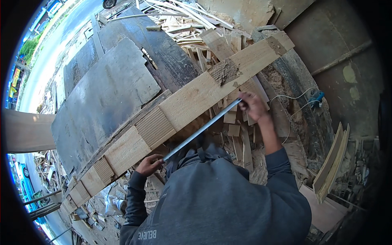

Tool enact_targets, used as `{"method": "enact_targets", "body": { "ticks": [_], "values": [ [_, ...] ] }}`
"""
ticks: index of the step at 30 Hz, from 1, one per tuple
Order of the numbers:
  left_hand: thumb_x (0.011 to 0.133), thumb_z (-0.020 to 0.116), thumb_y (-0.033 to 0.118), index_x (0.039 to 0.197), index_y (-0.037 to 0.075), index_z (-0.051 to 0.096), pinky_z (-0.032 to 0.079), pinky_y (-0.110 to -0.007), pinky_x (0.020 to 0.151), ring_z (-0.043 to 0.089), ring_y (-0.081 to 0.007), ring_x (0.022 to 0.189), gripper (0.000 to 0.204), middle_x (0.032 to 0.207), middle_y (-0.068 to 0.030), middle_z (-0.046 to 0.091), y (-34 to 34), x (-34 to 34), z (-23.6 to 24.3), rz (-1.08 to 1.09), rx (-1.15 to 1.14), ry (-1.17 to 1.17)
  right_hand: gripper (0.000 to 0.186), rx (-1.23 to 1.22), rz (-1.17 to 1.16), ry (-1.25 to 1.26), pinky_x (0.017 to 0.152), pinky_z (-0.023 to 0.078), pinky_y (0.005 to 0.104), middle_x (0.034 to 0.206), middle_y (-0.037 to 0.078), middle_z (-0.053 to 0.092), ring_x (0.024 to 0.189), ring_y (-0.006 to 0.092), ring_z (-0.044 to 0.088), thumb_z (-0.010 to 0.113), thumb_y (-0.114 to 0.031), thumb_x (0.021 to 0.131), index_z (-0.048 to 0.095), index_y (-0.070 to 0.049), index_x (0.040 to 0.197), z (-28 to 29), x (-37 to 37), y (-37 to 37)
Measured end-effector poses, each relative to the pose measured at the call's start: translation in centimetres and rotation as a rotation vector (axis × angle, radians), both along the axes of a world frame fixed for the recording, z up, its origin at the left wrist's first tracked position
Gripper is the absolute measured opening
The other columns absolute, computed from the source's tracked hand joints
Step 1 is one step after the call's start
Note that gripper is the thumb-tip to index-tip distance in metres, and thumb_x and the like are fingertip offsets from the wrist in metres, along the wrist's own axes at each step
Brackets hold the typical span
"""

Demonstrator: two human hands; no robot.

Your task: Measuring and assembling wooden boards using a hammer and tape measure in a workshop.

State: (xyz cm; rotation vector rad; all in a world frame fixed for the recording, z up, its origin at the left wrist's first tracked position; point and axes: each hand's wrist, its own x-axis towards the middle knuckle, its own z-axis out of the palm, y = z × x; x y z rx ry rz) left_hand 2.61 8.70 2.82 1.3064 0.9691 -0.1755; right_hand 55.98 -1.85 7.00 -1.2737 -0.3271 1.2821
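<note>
A long, narrow silvery straight strip [204,127], like a metal ruler, runs diagonally between my hands. My left hand [150,165] is closed on its lower left end, close to the near edge of a long pale wooden beam [192,101]. Its upper right end is pinched in my right hand [254,108], just off that same edge. The strip hangs on the near side of the beam, roughly along it but at a slight angle. Bands of rough, ridged or dark surface break up the beam's smooth, light face.
Beyond the beam lie large grey metal sheets [106,98] and a heap of wood offcuts [196,18]. To the right are a blue tool [317,99] with a pale cord and two leaning boards [331,163]. Wood scraps [246,147] lie below the beam.
</note>
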Motion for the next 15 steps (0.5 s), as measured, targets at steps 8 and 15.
{"method": "enact_targets", "body": {
  "ticks": [8,15],
  "values": [
    [0.099,0.059,0.024,0.095,0.003,0.071,0.048,-0.029,0.067,0.058,-0.0106,0.072,0.024,0.077,0.0004,0.062,2.8,0.3,0.0,-0.068,-0.026,0.033,0.074,0.214,-0.213,0.214,0.059,0.051,0.0244,0.102,0.004,0.071,0.086,0.0140,0.064,0.038,-0.069,0.102,0.062,-0.005,0.131,-1.6,15.3,-0.7],
    [0.097,0.058,0.025,0.095,0.003,0.069,0.049,-0.028,0.065,0.059,-0.0106,0.069,0.024,0.076,-0.0008,0.063,1.4,7.7,0.3,0.068,-0.011,0.030,0.037,-0.099,0.032,0.039,0.063,0.055,0.0242,0.100,0.004,0.071,0.079,0.0127,0.071,0.061,-0.039,0.105,0.068,-0.005,0.119,-5.2,-10.0,2.4]
  ]
}}
